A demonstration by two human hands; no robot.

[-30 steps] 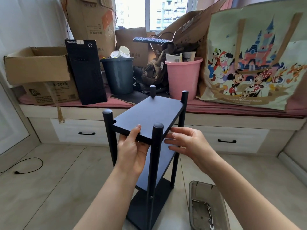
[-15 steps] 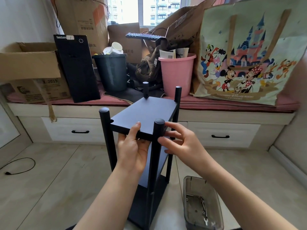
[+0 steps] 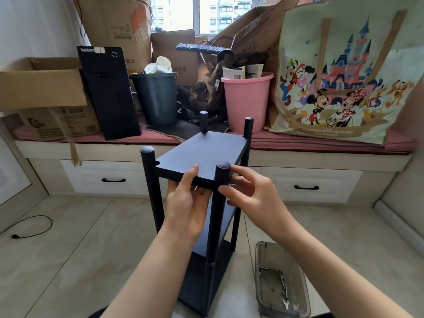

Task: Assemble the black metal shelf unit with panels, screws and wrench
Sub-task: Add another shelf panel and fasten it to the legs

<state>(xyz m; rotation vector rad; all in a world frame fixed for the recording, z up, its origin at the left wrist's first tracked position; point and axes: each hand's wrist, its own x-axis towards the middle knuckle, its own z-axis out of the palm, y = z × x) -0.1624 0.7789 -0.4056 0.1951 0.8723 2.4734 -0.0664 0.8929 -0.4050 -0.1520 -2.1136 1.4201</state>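
**Fitting the top panel at the near right post of the shelf unit.**
The left hand (image 3: 187, 204) pinches the near edge of the top panel (image 3: 202, 154), thumb above and fingers beneath; the right hand (image 3: 254, 198) curls its fingers round the near right post (image 3: 220, 203) just under the cap. The shelf unit (image 3: 202, 226) stands upright on the tiled floor (image 3: 68, 249). Its metal parts look rigid and smooth, probably light; edges and posts offer the firmest hold. A clear plastic tray (image 3: 259, 271) with screws and a wrench (image 3: 285, 302) lies just beside its base.
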